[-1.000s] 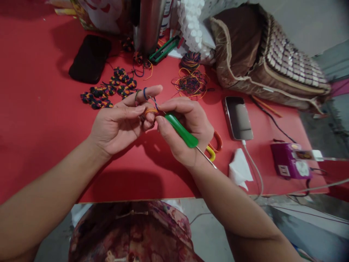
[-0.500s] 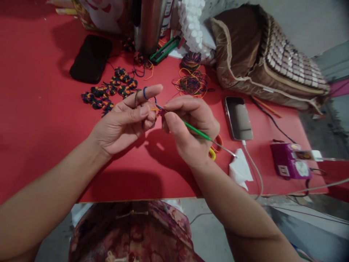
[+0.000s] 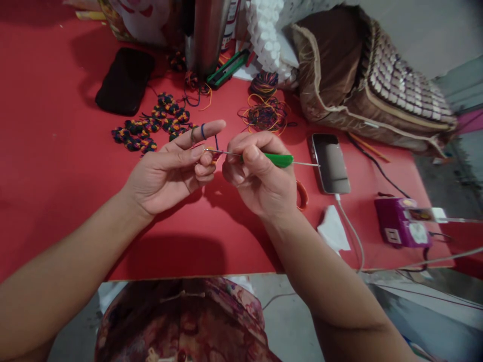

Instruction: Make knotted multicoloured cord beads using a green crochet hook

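My left hand (image 3: 173, 168) pinches a small piece of multicoloured yarn work (image 3: 216, 155), mostly hidden by the fingers. Dark blue and green yarn (image 3: 203, 131) loops round its raised index finger. In my right hand (image 3: 262, 173) is a crochet hook (image 3: 279, 160) with a green grip, thumb and fingers closed round it. The hook's metal shaft points left and reaches the yarn at my left thumb. Just beyond the hands lie dark crocheted pieces with orange and pink flecks (image 3: 151, 123) and a tangle of the same yarn (image 3: 266, 113).
A black phone (image 3: 126, 80) lies back left. A metal bottle (image 3: 206, 37) and green cutter (image 3: 228, 69) stand behind the hands. On the right are a charging phone (image 3: 331, 163), white tissue (image 3: 334, 229), purple box (image 3: 400, 221), orange ring (image 3: 302, 195) and brown cushion-like bag (image 3: 339, 65).
The crochet hook has turned from a slant to nearly level, and its tip has moved left to the left thumb. My right hand has rolled, showing more of the green grip.
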`<state>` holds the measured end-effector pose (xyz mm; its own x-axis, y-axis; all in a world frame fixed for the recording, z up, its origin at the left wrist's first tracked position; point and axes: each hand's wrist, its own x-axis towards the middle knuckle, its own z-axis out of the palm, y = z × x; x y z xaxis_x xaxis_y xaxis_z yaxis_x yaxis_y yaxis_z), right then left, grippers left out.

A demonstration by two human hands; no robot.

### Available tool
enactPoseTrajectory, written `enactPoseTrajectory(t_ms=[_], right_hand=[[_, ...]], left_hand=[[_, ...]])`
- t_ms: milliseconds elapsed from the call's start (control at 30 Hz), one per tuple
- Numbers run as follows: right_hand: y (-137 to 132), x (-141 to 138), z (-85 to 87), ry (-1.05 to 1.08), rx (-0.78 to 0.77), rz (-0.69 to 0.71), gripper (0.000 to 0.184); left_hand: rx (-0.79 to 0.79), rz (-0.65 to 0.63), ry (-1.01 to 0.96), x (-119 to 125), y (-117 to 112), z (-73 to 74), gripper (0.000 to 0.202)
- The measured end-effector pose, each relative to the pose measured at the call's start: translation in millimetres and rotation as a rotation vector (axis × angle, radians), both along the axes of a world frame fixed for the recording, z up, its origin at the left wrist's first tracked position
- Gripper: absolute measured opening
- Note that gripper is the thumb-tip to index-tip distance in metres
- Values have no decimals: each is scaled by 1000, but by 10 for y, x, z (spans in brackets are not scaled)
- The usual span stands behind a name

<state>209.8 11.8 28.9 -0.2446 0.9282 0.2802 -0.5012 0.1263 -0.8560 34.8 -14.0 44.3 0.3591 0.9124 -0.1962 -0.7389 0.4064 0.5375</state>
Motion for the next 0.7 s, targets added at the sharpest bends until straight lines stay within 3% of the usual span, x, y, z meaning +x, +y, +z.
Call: enactPoseTrajectory(t_ms=[233, 433, 600, 700], right_hand=[[-7, 95, -47, -96, 151, -43, 27], [30, 157, -117, -208, 335, -204, 18], [-4, 161, -46, -374, 496, -364, 12], [-84, 163, -1, -470, 569, -380, 3]], left_hand=[[49, 49, 22, 6, -8, 6, 31], [127, 136, 138, 10, -1, -19, 28], [177, 167, 205, 2, 6, -22, 30], [184, 166, 207, -4, 8, -28, 34]])
